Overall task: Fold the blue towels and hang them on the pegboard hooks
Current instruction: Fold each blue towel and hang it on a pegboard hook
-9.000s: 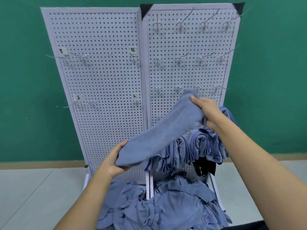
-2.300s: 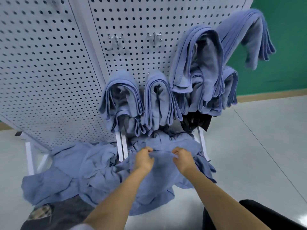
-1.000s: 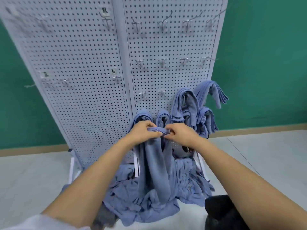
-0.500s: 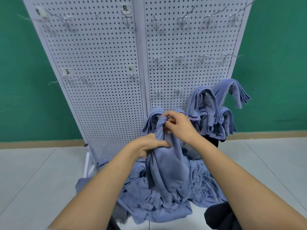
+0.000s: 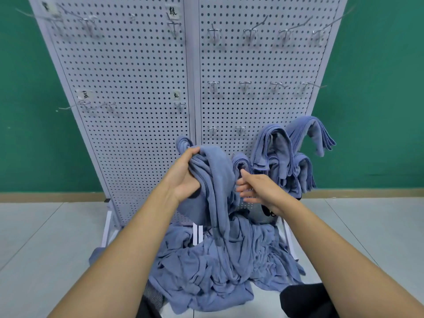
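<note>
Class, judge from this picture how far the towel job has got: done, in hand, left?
Done: several folded towels hang low on the right pegboard. In hand: the left hand grips one bunched towel; the right hand is open beside it. Left: a pile on the floor, many bare hooks.

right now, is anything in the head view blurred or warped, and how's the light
Head view: the wide-angle lens makes the sides of the pegboard lean inward; the top-left hooks are smeared, while the left hand and the towel it grips look fairly sharp; light is even and soft, no glare.
</note>
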Tool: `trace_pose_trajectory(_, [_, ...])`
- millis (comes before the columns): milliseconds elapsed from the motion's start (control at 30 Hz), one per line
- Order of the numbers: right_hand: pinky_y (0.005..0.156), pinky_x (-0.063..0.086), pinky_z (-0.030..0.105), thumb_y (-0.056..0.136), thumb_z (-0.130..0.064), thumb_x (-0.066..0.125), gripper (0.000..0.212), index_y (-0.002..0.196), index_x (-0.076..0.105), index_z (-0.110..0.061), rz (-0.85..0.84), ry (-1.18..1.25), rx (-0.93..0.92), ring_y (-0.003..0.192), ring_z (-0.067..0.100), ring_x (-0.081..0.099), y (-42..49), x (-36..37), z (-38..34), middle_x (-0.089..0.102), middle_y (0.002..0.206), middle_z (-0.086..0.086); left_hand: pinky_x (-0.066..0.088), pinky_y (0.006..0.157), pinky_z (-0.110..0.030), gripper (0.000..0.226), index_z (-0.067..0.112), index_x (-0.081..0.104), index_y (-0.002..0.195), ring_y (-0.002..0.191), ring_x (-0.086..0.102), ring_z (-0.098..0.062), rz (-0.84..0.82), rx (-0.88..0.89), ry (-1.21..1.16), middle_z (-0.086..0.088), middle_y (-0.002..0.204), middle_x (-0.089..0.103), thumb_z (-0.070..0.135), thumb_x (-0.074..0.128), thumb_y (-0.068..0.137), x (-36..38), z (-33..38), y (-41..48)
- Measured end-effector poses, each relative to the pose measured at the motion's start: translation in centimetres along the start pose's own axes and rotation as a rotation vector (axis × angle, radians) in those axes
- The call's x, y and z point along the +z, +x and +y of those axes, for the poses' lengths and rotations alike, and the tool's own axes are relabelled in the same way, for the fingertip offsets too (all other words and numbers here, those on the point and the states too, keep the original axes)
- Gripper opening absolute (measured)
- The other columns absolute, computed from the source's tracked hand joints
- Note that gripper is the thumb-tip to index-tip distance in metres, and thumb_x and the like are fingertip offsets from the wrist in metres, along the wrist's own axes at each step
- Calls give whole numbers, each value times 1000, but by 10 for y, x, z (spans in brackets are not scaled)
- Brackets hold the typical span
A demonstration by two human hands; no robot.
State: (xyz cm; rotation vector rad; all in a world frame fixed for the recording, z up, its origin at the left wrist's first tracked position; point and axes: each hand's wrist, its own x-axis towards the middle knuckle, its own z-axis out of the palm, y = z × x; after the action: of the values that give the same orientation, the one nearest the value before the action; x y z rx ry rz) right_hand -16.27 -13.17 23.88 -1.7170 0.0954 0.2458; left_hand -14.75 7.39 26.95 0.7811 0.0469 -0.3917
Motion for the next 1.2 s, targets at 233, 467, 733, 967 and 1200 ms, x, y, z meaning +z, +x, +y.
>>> trace_pose_trajectory(233, [80,53,32,92,-44,56,34,106,64,-14,-115,193,51,89,15,63,4,8,3,68,97,-1,58,72,-26,28,6,65,71,67,68,-15,-2,51,61,-6,71,66,17,53,94,14,-3,-11])
trace_pose_trajectory(467, [68,53,23,98,-24,50,20,98,66,-12,104,444,-274,78,12,64,5,-8,-12,73,87,0,53,86,-33,19,11,66,81,85,66,-20,260,76,466,-9,88,71,30,67,87,-12,6,-6])
trace_pose_trajectory(733, [69,54,20,98,-23,51,17,96,66,-15,176,397,-323,83,8,68,1,-25,-19,73,89,-3,33,54,-27,30,9,50,71,63,42,-21,529,191,990,-13,73,48,28,70,82,-51,14,-7])
trace_pose_trajectory(967, [62,52,17,98,-20,51,18,91,67,-16,247,371,-284,73,3,68,-1,-36,-17,74,79,-7,47,65,-30,25,8,60,90,71,53,-21,568,151,798,-8,83,60,32,65,89,-57,18,-9])
trace_pose_trajectory(1200, [73,50,27,98,-26,53,19,90,66,-14,315,388,-189,90,14,63,2,-43,-15,69,96,2,46,64,-34,32,12,52,63,70,45,-23,599,248,888,-10,70,51,24,66,89,-67,23,-9])
